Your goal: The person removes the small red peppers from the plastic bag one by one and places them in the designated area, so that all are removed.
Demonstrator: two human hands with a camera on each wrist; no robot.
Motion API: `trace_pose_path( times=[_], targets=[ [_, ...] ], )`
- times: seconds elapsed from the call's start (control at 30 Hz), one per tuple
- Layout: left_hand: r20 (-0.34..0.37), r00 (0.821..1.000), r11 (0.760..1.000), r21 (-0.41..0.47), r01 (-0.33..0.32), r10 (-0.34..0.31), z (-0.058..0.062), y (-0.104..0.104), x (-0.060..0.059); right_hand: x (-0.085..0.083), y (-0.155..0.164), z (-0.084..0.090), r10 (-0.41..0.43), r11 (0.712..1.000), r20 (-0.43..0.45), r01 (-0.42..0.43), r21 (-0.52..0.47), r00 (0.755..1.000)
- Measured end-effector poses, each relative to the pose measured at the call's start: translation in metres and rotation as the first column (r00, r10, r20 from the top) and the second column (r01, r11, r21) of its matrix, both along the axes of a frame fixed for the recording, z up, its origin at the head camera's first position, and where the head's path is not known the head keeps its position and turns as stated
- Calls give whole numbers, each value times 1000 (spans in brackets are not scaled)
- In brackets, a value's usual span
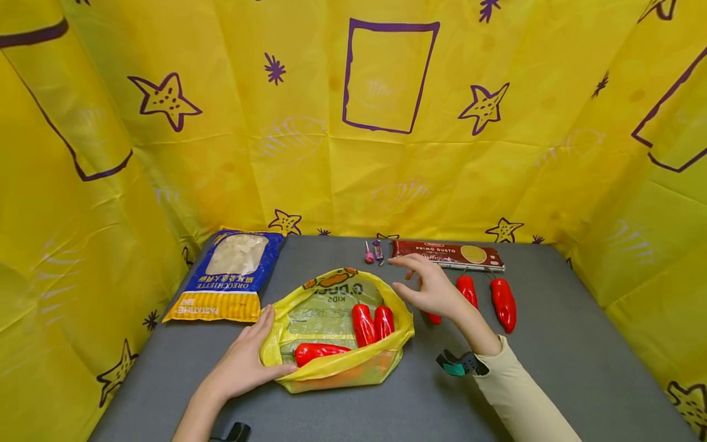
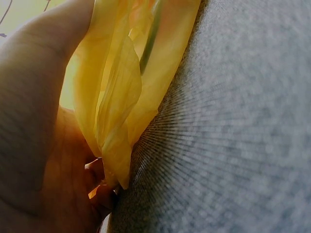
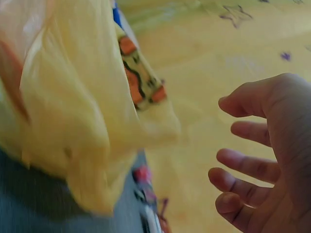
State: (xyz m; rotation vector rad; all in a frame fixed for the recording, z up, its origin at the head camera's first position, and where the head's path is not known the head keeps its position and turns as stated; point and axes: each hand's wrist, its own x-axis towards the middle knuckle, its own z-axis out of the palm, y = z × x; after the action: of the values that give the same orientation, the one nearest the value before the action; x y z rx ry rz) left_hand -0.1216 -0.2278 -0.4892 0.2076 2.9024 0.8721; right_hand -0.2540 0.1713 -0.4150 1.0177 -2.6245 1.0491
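A yellow plastic bag (image 1: 331, 376) stands on the grey table with its mouth spread wide. Inside it lie red peppers (image 1: 363, 325), three of them showing. My left hand (image 1: 248, 356) holds the bag's left side, thumb along the front rim. In the left wrist view, that hand (image 2: 68, 160) is against the folded yellow plastic; some fingertips are hidden. Just right of the bag, my right hand (image 1: 431, 285) hovers with fingers spread and nothing in them. The right wrist view shows this hand (image 3: 257, 160) apart from the bag. Below and beside it, more red peppers (image 1: 503, 305) lie on the table.
A blue and yellow pasta bag (image 1: 232, 270) lies at the back left. At the back right is a long brown packet (image 1: 447, 254). A pink lollipop (image 1: 369, 253) and a purple wrapped sweet (image 1: 378, 252) lie between them. Yellow cloth (image 1: 309, 172) surrounds the table.
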Motion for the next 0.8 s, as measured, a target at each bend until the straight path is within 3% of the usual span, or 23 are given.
trace_pose_path(
  times=[0.37, 0.57, 0.8],
  targets=[
    [-13, 1000, 1000, 5, -1, 1, 0, 0, 0, -14, -63, 14, 175, 979, 88, -183, 89, 981],
    [10, 1000, 1000, 0, 0, 0, 0, -1, 0, -25, -92, 14, 267, 947, 117, -283, 154, 957],
    [47, 999, 1000, 10, -9, 9, 1, -1, -2, -37, -120, 11, 337, 918, 202, -369, 144, 919]
  ],
)
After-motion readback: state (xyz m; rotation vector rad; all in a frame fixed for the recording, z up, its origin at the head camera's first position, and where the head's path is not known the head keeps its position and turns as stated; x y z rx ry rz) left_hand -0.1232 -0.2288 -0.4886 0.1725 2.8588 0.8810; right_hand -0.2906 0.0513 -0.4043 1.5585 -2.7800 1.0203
